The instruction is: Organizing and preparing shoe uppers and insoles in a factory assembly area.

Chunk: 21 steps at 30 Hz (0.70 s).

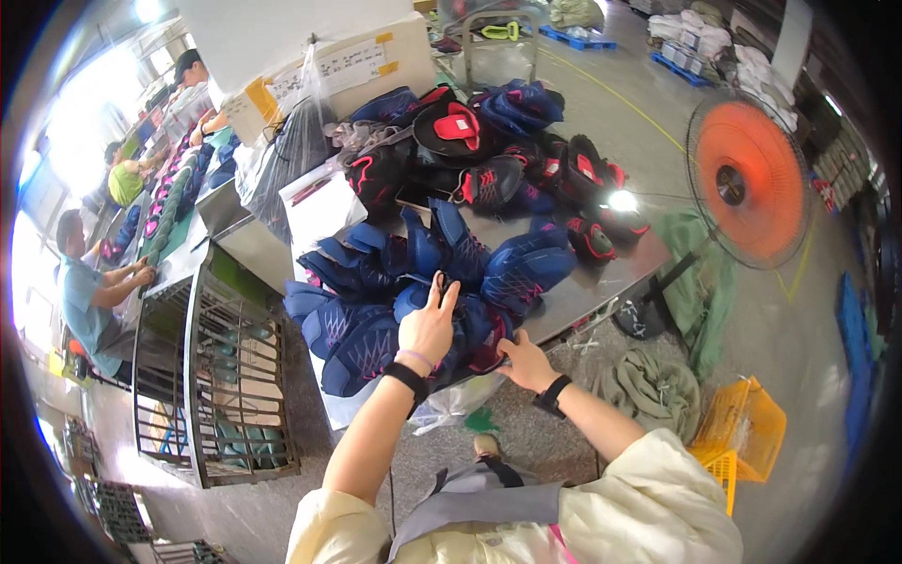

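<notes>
Nearest to the camera: cream sleeves and a grey apron strap, both forearms reaching forward from the lower edge. Beyond them, a steel surface (601, 282) loaded with a large heap of shoe uppers: blue ones (395, 282) at the near end, black and red ones (526, 160) further back. To the right, an orange standing fan (749, 179) and a yellow crate (747, 428) on the floor; to the left, a metal cage cart (225, 376) and other persons at a long line.

Left hand (427, 324), with black watch and thin band on the wrist, laid on top of a blue upper (460, 334), fingers spread and pinching something small and dark at the fingertips; cannot tell what exactly. Right hand (526, 362) at the near edge of the surface, fingers closed on the side of the same blue upper.

Blue upper: navy fabric with pink zigzag stitching, lying at the front of the heap. Probably light, soft and floppy, not fragile, not slippery; best taken at the collar or the edge, with 2 hands to keep the shape.
</notes>
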Each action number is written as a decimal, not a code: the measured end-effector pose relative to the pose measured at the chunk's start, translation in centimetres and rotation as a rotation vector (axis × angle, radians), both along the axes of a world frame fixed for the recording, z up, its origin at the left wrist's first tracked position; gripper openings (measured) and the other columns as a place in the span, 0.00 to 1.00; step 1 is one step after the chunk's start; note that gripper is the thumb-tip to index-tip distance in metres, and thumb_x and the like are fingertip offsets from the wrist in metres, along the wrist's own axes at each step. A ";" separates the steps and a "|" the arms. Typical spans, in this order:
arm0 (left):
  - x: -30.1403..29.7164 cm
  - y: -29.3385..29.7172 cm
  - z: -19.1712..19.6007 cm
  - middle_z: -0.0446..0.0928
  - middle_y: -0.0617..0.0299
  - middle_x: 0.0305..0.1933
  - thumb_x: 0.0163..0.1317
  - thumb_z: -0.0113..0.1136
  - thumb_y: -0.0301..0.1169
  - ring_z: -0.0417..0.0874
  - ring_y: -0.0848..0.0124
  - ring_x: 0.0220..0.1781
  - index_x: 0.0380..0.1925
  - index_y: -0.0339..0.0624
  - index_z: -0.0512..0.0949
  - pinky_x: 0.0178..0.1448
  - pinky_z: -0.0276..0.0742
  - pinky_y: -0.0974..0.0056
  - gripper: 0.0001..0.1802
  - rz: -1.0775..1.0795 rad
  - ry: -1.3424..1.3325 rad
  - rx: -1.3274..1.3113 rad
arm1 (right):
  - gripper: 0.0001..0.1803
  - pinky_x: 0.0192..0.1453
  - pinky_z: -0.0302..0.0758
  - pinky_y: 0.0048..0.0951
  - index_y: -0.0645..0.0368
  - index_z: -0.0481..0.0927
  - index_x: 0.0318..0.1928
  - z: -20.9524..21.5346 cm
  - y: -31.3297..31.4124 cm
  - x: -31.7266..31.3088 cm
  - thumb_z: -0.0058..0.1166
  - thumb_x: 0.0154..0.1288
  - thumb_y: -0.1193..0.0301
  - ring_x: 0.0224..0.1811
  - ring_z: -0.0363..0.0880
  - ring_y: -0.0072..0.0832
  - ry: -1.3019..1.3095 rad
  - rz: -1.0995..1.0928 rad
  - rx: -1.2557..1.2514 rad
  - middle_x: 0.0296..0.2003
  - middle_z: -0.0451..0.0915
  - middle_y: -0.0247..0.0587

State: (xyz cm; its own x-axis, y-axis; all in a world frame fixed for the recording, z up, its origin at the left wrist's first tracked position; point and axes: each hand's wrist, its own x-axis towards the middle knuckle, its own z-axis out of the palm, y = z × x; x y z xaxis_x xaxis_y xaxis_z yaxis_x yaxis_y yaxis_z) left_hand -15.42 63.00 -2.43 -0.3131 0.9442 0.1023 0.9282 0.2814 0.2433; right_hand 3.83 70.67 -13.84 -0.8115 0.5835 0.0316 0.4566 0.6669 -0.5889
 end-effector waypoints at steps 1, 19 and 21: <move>-0.1 0.2 -0.3 0.61 0.44 0.63 0.46 0.50 0.31 0.80 0.51 0.32 0.59 0.50 0.61 0.35 0.78 0.55 0.34 -0.052 0.063 -0.046 | 0.19 0.37 0.72 0.43 0.48 0.69 0.38 0.2 0.4 -0.1 0.63 0.45 0.67 0.34 0.72 0.50 0.004 -0.010 -0.002 0.38 0.66 0.50; 5.8 -14.8 -6.0 0.64 0.61 0.59 0.45 0.60 0.31 0.77 0.67 0.33 0.53 0.51 0.69 0.29 0.79 0.63 0.30 -0.052 0.106 -0.035 | 0.12 0.39 0.68 0.40 0.56 0.70 0.29 4.5 8.9 0.2 0.60 0.45 0.70 0.36 0.70 0.45 -0.163 0.537 -0.160 0.35 0.67 0.45; 5.2 -14.9 -5.6 0.66 0.65 0.58 0.45 0.60 0.32 0.75 0.70 0.33 0.52 0.53 0.71 0.31 0.79 0.66 0.29 -0.072 0.077 0.004 | 0.10 0.37 0.67 0.36 0.57 0.71 0.26 7.6 9.8 -0.6 0.59 0.43 0.72 0.33 0.70 0.39 -0.176 0.647 -0.160 0.28 0.68 0.43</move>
